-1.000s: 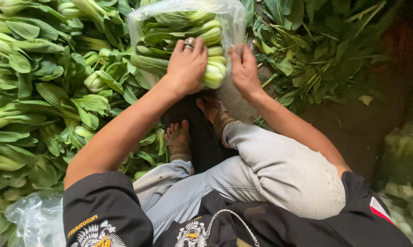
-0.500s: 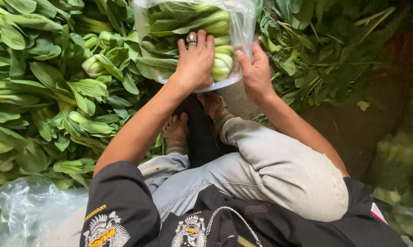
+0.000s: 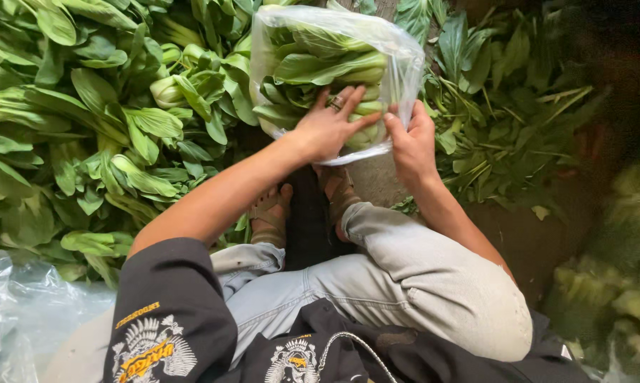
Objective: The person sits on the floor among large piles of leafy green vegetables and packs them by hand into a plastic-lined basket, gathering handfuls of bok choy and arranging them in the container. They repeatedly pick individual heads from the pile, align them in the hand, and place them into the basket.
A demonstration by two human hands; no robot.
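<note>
Since the earlier frame both hands have slid a little lower on the bag, and the left fingers have spread wider across its front.

At the far left a crumpled sheet of clear plastic (image 3: pixel 22 319) lies on the floor near the person's left sleeve. Above it a broad heap of loose bok choy (image 3: pixel 86 128) covers the ground, pale stems and dark leaves pointing every way.

The left hand (image 3: pixel 327 128) lies flat against the near face of the clear plastic bag (image 3: pixel 405 64), fingers fanned, a ring (image 3: pixel 336 103) on one of them; its grip is wide and pressing, not closed around anything. Inside the bag sit packed bok choy heads (image 3: pixel 320 67), stems toward the person. The bag is held up just above the person's sandalled feet (image 3: pixel 270 213).

The right hand (image 3: pixel 412 138) pinches the bag's lower right edge, thumb on top, a narrow grip closed on the plastic.

Further right lies a pile of thinner-stemmed leafy greens (image 3: pixel 504 120), touching the bag's right side.
</note>
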